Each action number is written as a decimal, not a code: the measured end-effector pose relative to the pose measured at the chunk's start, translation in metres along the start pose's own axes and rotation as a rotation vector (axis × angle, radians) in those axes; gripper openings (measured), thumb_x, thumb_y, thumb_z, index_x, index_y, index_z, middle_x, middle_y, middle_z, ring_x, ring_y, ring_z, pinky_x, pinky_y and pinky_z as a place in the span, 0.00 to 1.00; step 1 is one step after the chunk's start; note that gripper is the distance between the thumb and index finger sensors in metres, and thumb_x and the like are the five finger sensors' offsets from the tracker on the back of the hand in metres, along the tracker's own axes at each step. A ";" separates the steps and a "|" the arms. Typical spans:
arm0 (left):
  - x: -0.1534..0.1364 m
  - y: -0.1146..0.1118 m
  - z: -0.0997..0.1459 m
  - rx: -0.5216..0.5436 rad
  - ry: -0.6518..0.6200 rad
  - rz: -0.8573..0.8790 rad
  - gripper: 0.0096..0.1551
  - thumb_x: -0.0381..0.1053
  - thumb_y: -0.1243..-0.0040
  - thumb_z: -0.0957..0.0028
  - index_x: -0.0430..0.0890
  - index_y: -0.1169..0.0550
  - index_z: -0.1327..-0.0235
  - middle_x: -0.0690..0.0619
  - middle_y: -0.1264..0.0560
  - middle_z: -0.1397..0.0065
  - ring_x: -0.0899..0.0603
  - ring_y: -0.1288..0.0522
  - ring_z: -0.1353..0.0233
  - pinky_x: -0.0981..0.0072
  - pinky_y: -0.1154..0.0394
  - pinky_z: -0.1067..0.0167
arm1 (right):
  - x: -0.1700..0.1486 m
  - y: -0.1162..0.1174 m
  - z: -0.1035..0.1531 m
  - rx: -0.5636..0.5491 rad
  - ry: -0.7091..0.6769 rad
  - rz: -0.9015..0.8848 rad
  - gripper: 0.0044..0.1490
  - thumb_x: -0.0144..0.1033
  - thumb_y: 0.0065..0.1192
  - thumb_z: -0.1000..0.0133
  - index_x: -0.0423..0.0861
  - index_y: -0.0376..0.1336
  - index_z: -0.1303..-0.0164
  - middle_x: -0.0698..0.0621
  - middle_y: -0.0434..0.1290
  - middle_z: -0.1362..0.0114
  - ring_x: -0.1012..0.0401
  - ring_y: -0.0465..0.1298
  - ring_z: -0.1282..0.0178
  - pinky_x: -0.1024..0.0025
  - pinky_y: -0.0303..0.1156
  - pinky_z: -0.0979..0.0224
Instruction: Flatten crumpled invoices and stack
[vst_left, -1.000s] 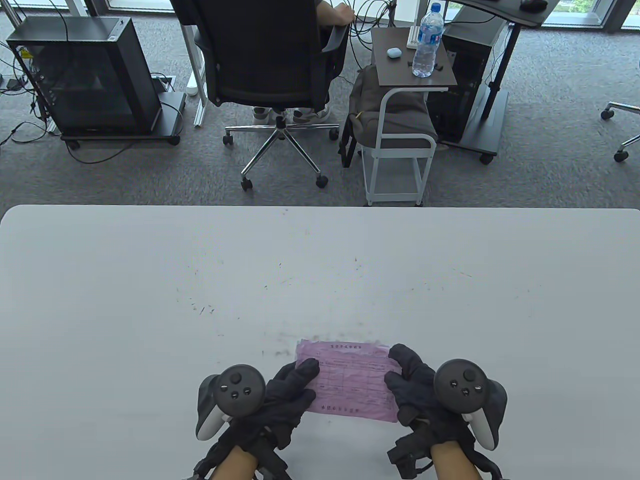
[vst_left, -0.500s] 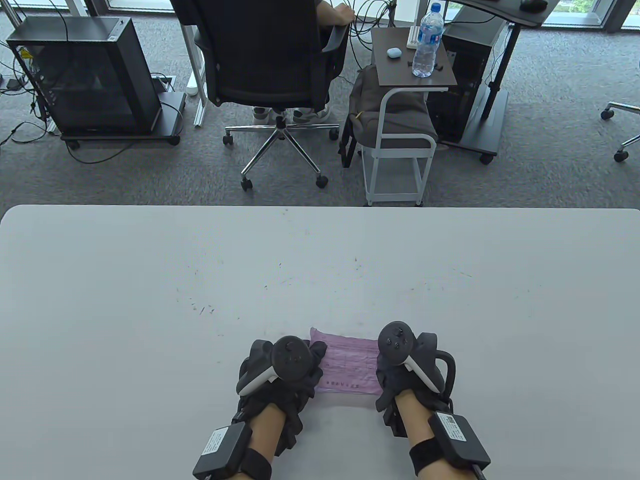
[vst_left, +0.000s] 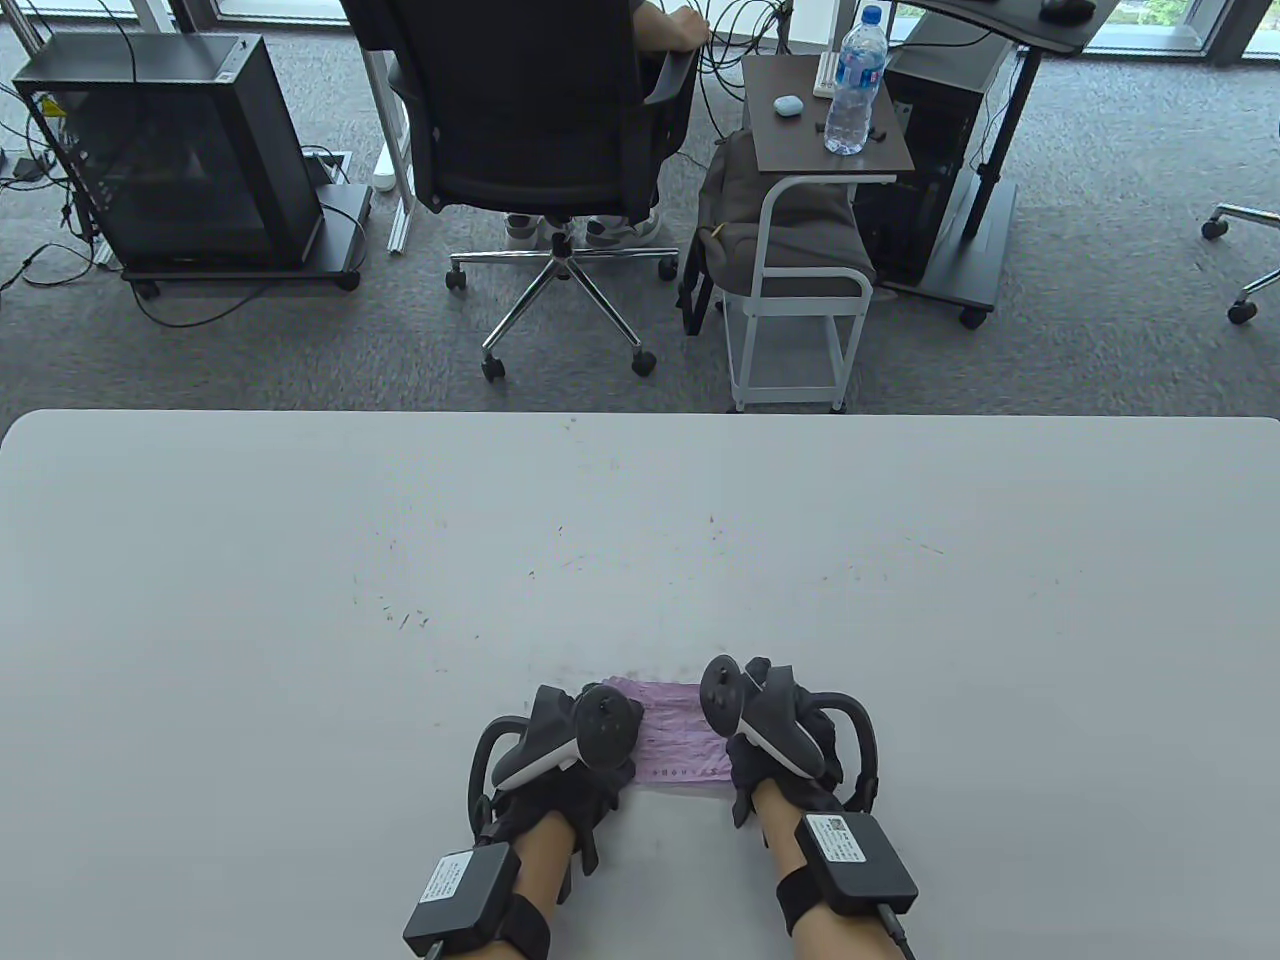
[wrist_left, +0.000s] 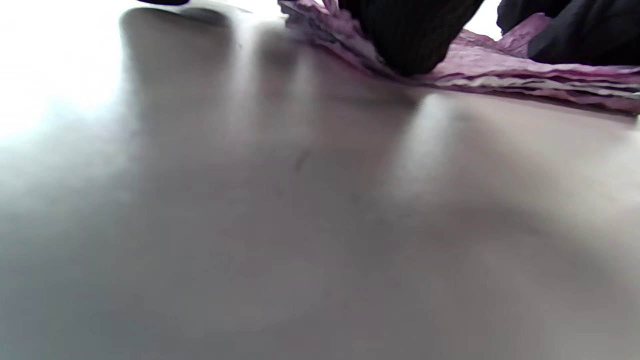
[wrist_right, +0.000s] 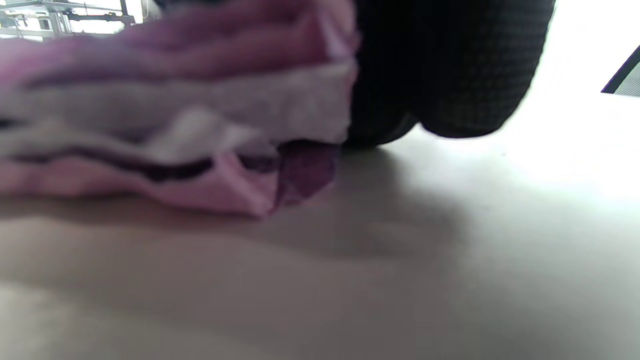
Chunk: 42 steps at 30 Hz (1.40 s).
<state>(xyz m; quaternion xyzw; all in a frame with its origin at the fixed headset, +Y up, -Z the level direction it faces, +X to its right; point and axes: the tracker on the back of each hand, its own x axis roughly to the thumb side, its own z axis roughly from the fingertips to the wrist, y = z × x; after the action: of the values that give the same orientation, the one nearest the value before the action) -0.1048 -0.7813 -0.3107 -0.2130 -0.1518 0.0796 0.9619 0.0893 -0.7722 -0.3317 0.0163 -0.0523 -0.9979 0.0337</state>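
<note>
A thin stack of pink invoices (vst_left: 682, 738) lies on the white table (vst_left: 300, 600) near its front edge, in the middle. My left hand (vst_left: 612, 762) grips the stack's left end and my right hand (vst_left: 748, 748) grips its right end, both turned on edge with the trackers facing each other. In the left wrist view, dark gloved fingers (wrist_left: 410, 35) press on top of the wrinkled pink sheets (wrist_left: 500, 70). In the right wrist view, the layered edge of the stack (wrist_right: 175, 115) sits beside a gloved finger (wrist_right: 450, 75) that touches the table. The ends of the stack are hidden under my hands.
Beyond the table's far edge stand an office chair (vst_left: 540, 130) with a person seated in it, a black computer case (vst_left: 170, 150) and a small side table (vst_left: 820, 140) with a water bottle (vst_left: 855, 80).
Both hands moved forward and inward over the ends of the stack and rolled onto their edges. Less of the pink paper shows between them now.
</note>
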 end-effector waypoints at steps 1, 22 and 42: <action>-0.002 0.000 0.001 0.003 0.022 0.024 0.36 0.51 0.40 0.38 0.48 0.38 0.19 0.37 0.60 0.20 0.20 0.55 0.25 0.32 0.45 0.32 | 0.000 -0.001 0.001 0.001 0.012 0.032 0.39 0.34 0.71 0.45 0.40 0.56 0.27 0.42 0.75 0.40 0.53 0.80 0.52 0.61 0.81 0.53; -0.025 -0.001 0.028 0.105 0.020 0.841 0.36 0.48 0.53 0.34 0.33 0.45 0.18 0.28 0.58 0.22 0.21 0.50 0.23 0.38 0.39 0.32 | -0.079 0.005 0.039 0.102 0.055 -0.788 0.35 0.34 0.51 0.38 0.33 0.48 0.25 0.24 0.57 0.25 0.37 0.67 0.32 0.51 0.75 0.39; -0.033 -0.004 0.029 0.105 -0.075 0.937 0.39 0.52 0.52 0.33 0.32 0.45 0.17 0.28 0.57 0.21 0.21 0.47 0.23 0.39 0.36 0.32 | -0.055 0.001 0.041 0.059 -0.079 -0.651 0.35 0.38 0.53 0.38 0.34 0.51 0.25 0.26 0.63 0.27 0.40 0.72 0.35 0.55 0.78 0.42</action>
<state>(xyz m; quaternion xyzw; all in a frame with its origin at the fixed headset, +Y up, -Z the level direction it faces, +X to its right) -0.1452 -0.7810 -0.2926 -0.2066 -0.0699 0.5202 0.8258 0.1427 -0.7653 -0.2890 -0.0054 -0.0747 -0.9543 -0.2894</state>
